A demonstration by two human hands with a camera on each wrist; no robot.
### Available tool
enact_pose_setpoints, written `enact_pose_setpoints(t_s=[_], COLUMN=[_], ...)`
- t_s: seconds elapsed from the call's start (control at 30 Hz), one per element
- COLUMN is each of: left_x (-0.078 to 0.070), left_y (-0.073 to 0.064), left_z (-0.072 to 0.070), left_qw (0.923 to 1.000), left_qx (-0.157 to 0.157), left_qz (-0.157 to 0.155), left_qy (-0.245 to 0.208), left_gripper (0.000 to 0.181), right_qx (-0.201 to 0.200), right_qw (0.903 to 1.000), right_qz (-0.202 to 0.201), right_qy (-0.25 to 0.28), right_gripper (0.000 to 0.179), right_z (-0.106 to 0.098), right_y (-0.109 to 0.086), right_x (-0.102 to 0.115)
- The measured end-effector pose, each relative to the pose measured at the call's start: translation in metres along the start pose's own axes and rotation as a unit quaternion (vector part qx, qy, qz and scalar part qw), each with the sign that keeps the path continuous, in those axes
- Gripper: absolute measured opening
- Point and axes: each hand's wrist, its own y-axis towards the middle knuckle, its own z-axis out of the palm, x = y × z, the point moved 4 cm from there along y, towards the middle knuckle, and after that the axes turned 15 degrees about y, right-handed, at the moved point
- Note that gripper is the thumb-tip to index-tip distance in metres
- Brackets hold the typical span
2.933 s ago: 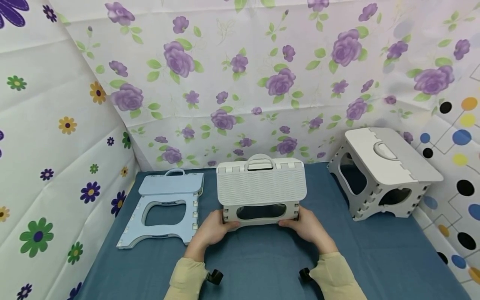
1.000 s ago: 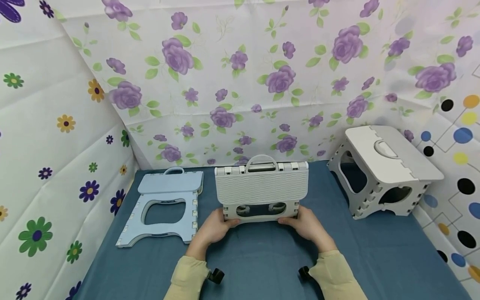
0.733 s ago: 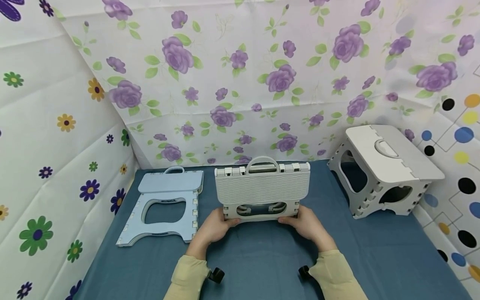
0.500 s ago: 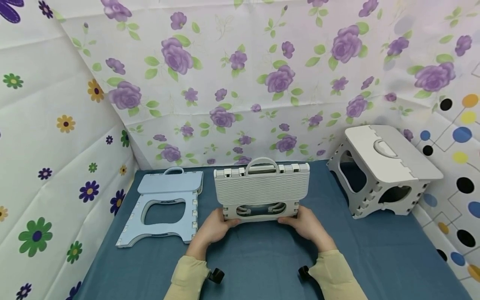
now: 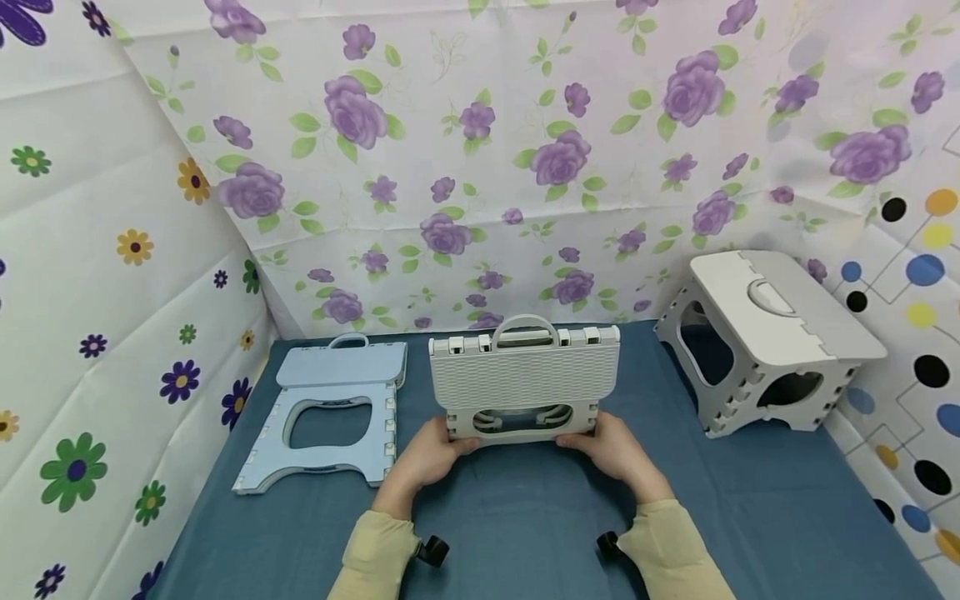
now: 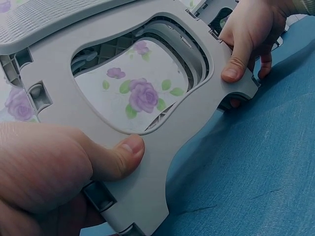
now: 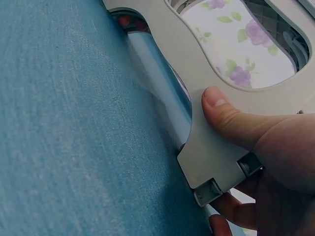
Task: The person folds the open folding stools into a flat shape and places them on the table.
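Observation:
A light grey folding step stool (image 5: 525, 375) stands mostly folded at the middle of the table, its textured top panel hanging over the front and its carry handle up. My left hand (image 5: 427, 454) grips the left leg of the stool, thumb pressed on the front face and fingers behind. On the right leg, my right hand (image 5: 611, 450) holds the same way. In the left wrist view the thumb lies just below the oval cutout of the leg panel (image 6: 147, 162). The right wrist view shows the right thumb beside that cutout, fingers curled behind the leg.
A pale blue folding stool (image 5: 337, 417) lies folded flat to the left. At the back right an off-white stool (image 5: 780, 333) stands unfolded. Blue cloth covers the table (image 5: 525, 533), and a flowered sheet (image 5: 480, 192) hangs close behind the stools.
Since the oldest frame, the grey stool's top edge has come slightly lower, showing hinge slots along it, and curved inner parts now appear through its cutout. Both hands keep their places.

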Motion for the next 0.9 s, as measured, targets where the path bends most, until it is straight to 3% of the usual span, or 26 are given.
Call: enact_pose_setpoints(t_s=[0.4, 0.7, 0.8, 0.9], left_x=[0.002, 0.009, 0.011, 0.013], left_y=[0.000, 0.002, 0.001, 0.000], left_z=[-0.002, -0.008, -0.012, -0.018], left_qw=[0.9997, 0.9995, 0.9997, 0.9999], left_qx=[0.015, 0.030, 0.022, 0.001], left_qz=[0.017, 0.005, 0.004, -0.010], left_qy=[-0.005, -0.004, 0.003, 0.006], left_gripper=[0.042, 0.038, 0.041, 0.042], right_qx=[0.003, 0.034, 0.051, 0.042], right_qw=[0.9999, 0.9994, 0.9985, 0.9981], right_qz=[0.009, -0.002, 0.000, 0.017], right_qy=[-0.006, 0.006, 0.021, 0.041], right_gripper=[0.048, 0.046, 0.049, 0.053], right_z=[0.000, -0.009, -0.017, -0.026], right_y=[0.000, -0.002, -0.003, -0.004], right_x=[-0.002, -0.001, 0.000, 0.001])
